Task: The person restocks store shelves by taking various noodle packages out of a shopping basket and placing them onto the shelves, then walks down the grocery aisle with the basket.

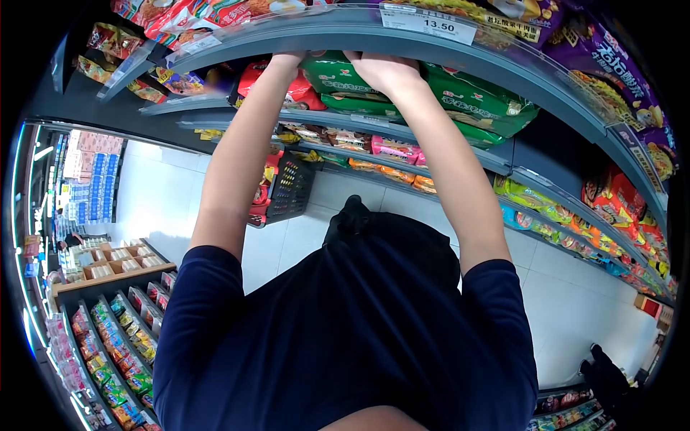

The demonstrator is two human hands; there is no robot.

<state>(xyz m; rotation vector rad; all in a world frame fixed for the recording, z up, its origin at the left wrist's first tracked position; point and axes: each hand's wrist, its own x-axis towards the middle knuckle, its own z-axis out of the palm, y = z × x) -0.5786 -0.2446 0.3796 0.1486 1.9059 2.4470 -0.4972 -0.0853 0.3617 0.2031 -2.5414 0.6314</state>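
My left hand [289, 57] and right hand [387, 72] reach around green pack [343, 85] on shelf [374, 122], presumably for two-sided support. Upper shelf [323, 37] hides fingers; opening, grip: cannot tell.

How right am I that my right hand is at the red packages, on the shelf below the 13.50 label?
Green packages, not red: the head view shows your right hand at them, on the shelf below the 13.50 label.

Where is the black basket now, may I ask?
The basket is left of centre in the head view, beside the lower shelves, just right of the left forearm.
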